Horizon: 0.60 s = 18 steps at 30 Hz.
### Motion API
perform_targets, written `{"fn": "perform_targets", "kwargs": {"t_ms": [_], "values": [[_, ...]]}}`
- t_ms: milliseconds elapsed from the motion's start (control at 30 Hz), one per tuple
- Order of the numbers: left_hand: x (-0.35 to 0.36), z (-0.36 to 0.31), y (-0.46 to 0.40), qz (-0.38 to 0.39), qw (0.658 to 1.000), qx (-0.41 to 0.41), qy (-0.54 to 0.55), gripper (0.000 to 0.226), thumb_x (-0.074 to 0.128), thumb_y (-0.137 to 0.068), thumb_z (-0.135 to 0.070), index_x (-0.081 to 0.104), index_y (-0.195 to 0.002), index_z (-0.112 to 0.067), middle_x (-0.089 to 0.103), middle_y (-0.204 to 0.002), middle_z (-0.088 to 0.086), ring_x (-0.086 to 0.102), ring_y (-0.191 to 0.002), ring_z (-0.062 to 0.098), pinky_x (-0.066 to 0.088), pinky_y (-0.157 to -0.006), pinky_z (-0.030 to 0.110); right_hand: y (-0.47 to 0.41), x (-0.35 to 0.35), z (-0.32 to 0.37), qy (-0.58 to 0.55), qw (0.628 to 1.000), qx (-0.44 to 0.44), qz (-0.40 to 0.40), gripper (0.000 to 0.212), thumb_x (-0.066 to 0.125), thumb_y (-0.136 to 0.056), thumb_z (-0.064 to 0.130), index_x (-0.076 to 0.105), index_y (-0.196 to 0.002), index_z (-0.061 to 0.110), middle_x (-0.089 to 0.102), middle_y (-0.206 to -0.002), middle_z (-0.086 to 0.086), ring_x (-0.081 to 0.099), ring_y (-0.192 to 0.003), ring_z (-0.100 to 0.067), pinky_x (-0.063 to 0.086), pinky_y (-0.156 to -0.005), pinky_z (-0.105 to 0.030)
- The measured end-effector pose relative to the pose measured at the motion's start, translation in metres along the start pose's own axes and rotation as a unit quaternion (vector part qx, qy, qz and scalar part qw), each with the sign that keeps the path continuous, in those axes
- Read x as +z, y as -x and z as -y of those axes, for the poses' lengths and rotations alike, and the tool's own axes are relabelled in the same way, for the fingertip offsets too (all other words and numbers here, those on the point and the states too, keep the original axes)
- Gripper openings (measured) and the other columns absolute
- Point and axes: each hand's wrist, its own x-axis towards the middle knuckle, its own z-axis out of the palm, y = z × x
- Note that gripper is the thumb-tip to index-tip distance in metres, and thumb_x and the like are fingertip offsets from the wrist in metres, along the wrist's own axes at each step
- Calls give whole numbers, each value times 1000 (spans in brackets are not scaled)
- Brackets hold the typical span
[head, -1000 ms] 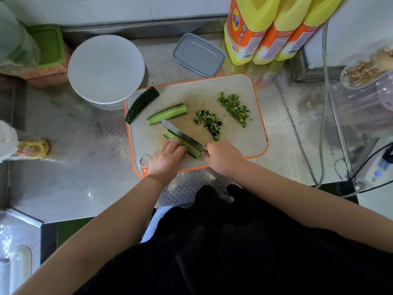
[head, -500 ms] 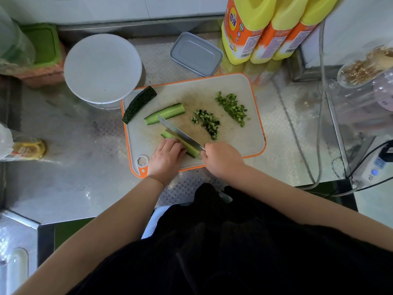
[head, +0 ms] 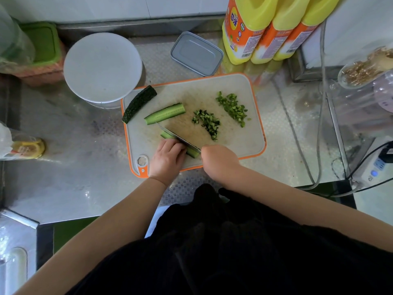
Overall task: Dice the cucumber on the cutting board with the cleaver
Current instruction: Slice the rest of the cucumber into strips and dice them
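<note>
Currently, head view. White cutting board (head: 238, 133) with an orange rim lies on the steel table (head: 70, 167). Left hand (head: 168, 158) presses down with curled fingers on a cucumber strip (head: 192, 153) at the board's near edge; the strip's two ends show on either side of the fingers. Right hand (head: 219, 161) is clamped on the cleaver (head: 178, 137) handle, which the fist hides. The blade runs diagonally away to the upper left, edge down along the strip, just beside the left fingertips.

Other cucumber on the board: a cut half (head: 164, 113), flesh side up, behind the blade; a dark-skinned piece (head: 139, 104) at the far-left corner, overhanging the rim; two heaps of dice, one darker (head: 207, 123) mid-board, one lighter (head: 232, 107) further right and back, apart from each other.

Off the board: a white round lid (head: 102, 67) touching the far-left corner; a grey rectangular lidded box (head: 196, 53) behind; three yellow jugs (head: 274, 28) with orange labels at the back right. Label print is present, with a blue-and-red logo and barcodes, but too small to read. A jar with a yellow label (head: 29, 147) lies far left, writing illegible. A white power strip (head: 374, 169) with cables sits at the right edge.
</note>
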Motion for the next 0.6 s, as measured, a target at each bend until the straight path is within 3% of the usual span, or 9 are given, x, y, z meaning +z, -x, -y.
{"fn": "perform_targets", "kwargs": {"t_ms": [133,300,467,600], "values": [[0,1,1,7,1000,-5,1,16,59,-92,-17,68,-92,-3,63,-97,10,54,-95,28,46,-84,33,0,-1,1,-3,1000,9,8,19,45,-88,-7,44,-86,12,39,-68,-1,47,-72,-25,38,-61,-32],[-2,1,2,20,1000,-5,7,17,58,-93,-16,68,-94,-3,63,-99,11,54,-96,29,46,-88,34,0,15,-4,-39,999,10,-10,12,43,-98,9,55,-97,7,57,-84,-8,60,-82,-29,36,-59,-32],[-2,-2,4,4,1000,-1,-6,15,59,-93,-15,69,-93,-3,64,-99,10,54,-95,28,48,-86,34,-10,6,-17,-105,994,26,28,30,41,-100,31,51,-82,8,47,-73,-2,51,-75,-25,38,-64,-33],[-2,-1,6,7,1000,-3,-14,21,55,-95,-19,68,-94,-3,64,-100,11,54,-98,29,50,-83,37,-6,2,-17,-105,994,19,8,30,41,-100,32,49,-81,11,44,-67,-1,50,-70,-23,38,-61,-32]]}}
